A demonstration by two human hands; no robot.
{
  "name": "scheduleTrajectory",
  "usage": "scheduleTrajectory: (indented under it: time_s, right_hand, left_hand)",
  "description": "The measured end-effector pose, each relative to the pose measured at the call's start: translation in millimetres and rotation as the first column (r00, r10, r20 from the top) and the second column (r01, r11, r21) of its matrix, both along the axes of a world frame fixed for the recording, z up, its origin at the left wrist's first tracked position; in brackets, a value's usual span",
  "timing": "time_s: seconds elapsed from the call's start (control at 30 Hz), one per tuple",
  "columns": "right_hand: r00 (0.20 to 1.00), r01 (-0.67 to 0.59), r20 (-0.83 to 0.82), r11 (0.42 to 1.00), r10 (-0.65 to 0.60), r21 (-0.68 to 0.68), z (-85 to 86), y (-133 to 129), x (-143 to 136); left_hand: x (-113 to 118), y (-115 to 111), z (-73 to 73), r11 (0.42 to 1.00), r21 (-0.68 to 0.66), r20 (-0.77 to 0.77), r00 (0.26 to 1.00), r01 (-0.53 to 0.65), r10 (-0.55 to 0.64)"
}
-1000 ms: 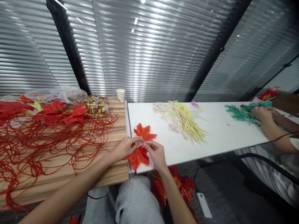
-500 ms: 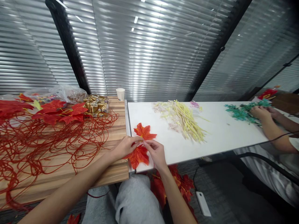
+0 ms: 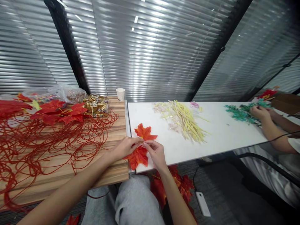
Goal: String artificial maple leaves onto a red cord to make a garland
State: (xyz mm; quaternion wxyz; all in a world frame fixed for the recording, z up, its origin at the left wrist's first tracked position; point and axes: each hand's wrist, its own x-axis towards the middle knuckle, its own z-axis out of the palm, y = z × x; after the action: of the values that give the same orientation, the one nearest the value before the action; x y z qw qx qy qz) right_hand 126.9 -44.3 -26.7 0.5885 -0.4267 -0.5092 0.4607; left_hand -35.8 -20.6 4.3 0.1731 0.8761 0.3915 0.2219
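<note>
Two orange-red artificial maple leaves lie between my hands at the seam of the two tables, an upper leaf [image 3: 145,132] and a lower leaf [image 3: 138,157]. My left hand [image 3: 128,145] pinches at the spot where their stems meet. My right hand [image 3: 155,151] is closed there too, its thumb and forefinger touching the left fingertips. The fingers hide most of the stems. Red cord [image 3: 86,140] is spread in loose tangles over the wooden table to the left.
Red leaves [image 3: 53,111], a gold packet [image 3: 96,105] and a paper cup [image 3: 120,94] stand at the back left. Yellow strips [image 3: 187,122] lie on the white table [image 3: 217,137]. A co-worker's hands [image 3: 261,113] handle green sprigs at right. More leaves [image 3: 182,184] hang below the table edge.
My hands stay in nearly the same place, pinched together at the stems. The view has shifted very slightly. At right, the co-worker's hands have moved a little.
</note>
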Motion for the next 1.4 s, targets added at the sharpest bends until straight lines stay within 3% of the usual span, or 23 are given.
scheduleTrajectory:
  time_s: [1.4]
  right_hand:
    - [0.998, -0.056, 0.033, 0.998, 0.056, 0.002, 0.1, -1.1, -0.5]
  left_hand:
    - [3.6, -3.7, 11.8, 0.986, -0.16, 0.129, 0.992, 0.035, -0.014]
